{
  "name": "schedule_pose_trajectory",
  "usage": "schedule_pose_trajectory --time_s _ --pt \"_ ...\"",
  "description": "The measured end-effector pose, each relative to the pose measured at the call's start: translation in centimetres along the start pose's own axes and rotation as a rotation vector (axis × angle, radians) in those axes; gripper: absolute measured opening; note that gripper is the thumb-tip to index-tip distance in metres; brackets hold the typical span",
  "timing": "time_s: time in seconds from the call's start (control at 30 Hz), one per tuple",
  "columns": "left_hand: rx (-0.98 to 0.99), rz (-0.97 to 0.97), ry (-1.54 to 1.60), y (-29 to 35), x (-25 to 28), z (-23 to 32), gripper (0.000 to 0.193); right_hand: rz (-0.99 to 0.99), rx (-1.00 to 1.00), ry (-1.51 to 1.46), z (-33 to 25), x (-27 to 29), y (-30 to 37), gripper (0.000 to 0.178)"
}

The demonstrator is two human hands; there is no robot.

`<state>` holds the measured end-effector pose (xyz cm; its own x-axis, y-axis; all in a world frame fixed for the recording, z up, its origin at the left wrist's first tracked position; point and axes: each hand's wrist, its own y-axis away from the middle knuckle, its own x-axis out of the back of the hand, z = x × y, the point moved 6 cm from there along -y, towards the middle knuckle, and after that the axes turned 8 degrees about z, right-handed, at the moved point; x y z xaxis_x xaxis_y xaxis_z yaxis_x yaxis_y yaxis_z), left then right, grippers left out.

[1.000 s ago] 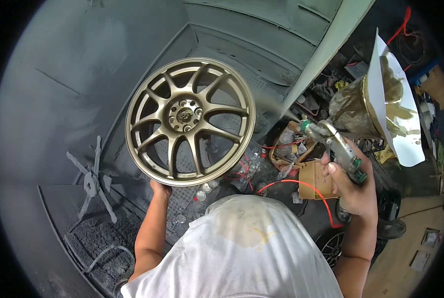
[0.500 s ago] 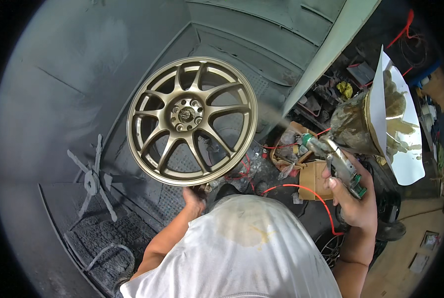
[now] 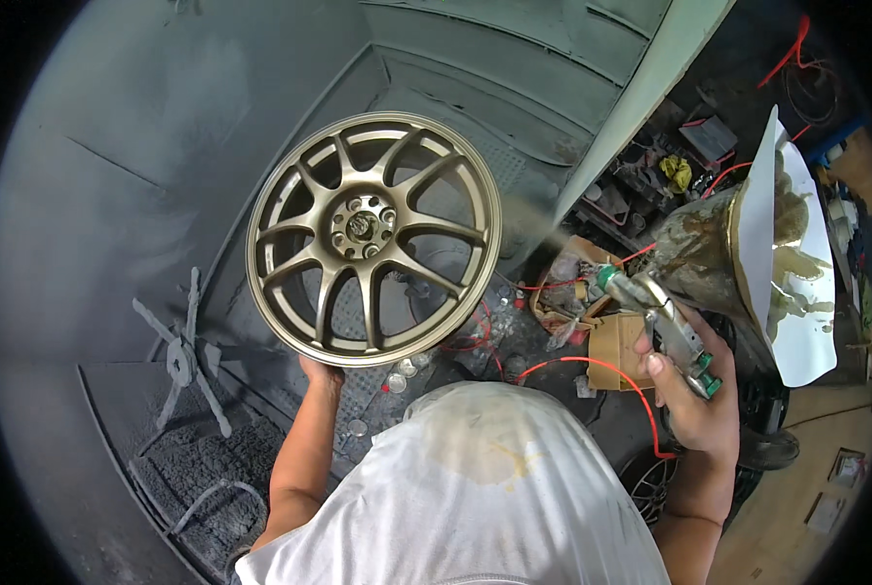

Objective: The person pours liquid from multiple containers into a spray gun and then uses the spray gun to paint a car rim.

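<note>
A bronze-gold alloy wheel [image 3: 363, 268] faces up in front of me, its spokes fanning from a centre hub [image 3: 362, 228]. My left hand [image 3: 321, 372] is at its near lower rim, with the fingers mostly hidden beneath. On the right, my right hand [image 3: 697, 390] is wrapped round a metal spray gun [image 3: 675, 333] with green fittings. Its nozzle points left at the wheel, and faint mist hangs between them. A paint-smeared cup [image 3: 697, 249] stands beyond the gun, with a stained white sheet [image 3: 808, 283] round its wide end.
Grey booth walls [image 3: 143, 146] rise at left and back. A dusty cross-shaped stand [image 3: 179, 361] is at lower left. Boxes [image 3: 619, 346] and a red hose [image 3: 611, 369] lie on the right; cluttered shelves [image 3: 640, 180] are behind. Discs [image 3: 397, 380] dot the floor below the wheel.
My left hand has shifted left along the near rim, and the wheel has turned clockwise. The cup and sheet have tilted slightly right and down. The spray gun has barely moved.
</note>
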<state>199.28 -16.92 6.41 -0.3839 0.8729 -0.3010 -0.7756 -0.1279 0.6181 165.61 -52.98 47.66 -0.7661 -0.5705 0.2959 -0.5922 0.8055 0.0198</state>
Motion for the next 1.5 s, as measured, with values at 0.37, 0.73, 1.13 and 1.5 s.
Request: schedule_pose_trajectory --time_s 0.37,0.73,1.13,1.5 --pt "0.313 -0.195 0.063 6.9 1.5 -8.1 0.063 -0.25 -0.018 0.022 -1.2 -3.6 4.3 0.051" --pt "0.317 -0.027 -0.216 2.9 7.0 -3.1 0.049 -0.236 -0.064 -0.066 -1.1 -4.5 8.5 0.049" --pt "0.036 -0.129 0.175 -1.9 11.3 4.0 0.047 0.038 0.026 0.156 0.1 -6.5 13.7 0.044" --pt "0.331 -0.188 0.105 7.2 11.7 -4.5 0.041 0.031 0.021 0.062 -1.1 -8.6 17.3 0.066"
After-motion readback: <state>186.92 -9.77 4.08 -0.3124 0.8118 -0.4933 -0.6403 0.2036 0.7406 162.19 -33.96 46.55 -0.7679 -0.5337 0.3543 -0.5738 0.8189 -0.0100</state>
